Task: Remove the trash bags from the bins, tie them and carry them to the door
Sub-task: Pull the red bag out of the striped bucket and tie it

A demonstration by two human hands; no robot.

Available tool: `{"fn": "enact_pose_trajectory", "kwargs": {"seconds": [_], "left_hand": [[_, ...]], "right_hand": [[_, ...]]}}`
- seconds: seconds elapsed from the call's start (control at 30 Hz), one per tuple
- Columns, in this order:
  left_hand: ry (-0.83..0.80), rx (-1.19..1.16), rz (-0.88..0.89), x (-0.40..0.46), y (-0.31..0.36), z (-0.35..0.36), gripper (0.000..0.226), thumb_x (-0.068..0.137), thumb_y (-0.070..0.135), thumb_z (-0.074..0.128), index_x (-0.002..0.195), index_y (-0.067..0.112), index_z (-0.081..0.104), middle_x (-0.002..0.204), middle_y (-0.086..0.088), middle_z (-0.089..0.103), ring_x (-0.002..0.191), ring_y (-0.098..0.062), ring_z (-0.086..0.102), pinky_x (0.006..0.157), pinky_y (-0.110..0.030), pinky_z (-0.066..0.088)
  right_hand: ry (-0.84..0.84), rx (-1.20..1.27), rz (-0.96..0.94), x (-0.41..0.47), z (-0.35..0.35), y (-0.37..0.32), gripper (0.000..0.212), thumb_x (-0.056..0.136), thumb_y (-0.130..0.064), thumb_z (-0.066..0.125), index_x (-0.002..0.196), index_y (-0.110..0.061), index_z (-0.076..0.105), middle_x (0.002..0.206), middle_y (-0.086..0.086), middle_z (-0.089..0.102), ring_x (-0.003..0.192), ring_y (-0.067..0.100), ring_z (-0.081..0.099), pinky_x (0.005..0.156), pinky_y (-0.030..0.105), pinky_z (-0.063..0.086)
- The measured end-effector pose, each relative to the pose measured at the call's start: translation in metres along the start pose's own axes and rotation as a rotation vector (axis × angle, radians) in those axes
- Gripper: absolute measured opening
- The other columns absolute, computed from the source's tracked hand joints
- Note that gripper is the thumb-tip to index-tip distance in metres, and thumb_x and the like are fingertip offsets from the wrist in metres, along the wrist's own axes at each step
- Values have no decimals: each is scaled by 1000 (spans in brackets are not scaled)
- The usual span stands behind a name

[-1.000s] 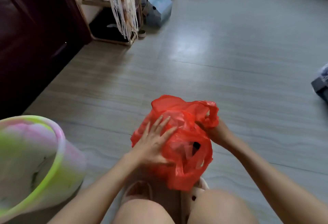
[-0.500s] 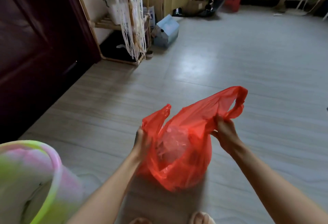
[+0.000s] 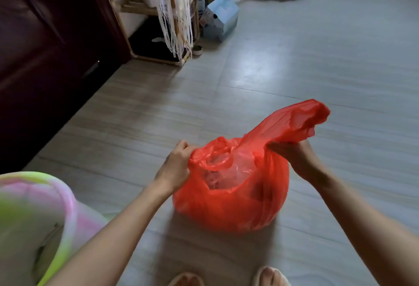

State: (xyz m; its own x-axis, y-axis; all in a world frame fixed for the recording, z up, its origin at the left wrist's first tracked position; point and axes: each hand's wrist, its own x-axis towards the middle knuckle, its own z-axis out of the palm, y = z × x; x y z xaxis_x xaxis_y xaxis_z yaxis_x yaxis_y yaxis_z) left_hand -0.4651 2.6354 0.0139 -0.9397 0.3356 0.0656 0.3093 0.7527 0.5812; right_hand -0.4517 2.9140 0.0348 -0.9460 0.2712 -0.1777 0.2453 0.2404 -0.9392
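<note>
Red trash bag (image 3: 233, 199) sits on floor (image 3: 294, 70) between both grips. Left hand (image 3: 175, 165) pinches one handle closed; right hand (image 3: 294, 156) clasps the raised handle.

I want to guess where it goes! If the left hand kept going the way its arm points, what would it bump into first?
Probably the red bag: the left hand already grips its near handle loop, pointing up and rightward into the bag's top. Depth is hard to judge.
</note>
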Motion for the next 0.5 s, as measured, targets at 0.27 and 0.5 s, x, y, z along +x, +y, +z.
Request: {"fn": "enact_pose_trajectory", "kwargs": {"seconds": [0.27,0.5], "left_hand": [[281,-394,-155,-8,23,6,30,80,21,39,92,4,60,79,-4,63,77,-23,63,62,-27,39],[364,-716,-359,1,45,20,19,90,1,44,98,8,60,85,4,61,81,-5,57,68,-13,42]], "right_hand": [[234,-205,-172,-15,-7,7,22,76,-47,57,69,-26,59,77,18,58,82,25,49,71,38,39],[197,-81,-164,-28,7,3,45,82,-28,52,43,-15,34,35,-8,37,35,1,33,42,19,23]]}}
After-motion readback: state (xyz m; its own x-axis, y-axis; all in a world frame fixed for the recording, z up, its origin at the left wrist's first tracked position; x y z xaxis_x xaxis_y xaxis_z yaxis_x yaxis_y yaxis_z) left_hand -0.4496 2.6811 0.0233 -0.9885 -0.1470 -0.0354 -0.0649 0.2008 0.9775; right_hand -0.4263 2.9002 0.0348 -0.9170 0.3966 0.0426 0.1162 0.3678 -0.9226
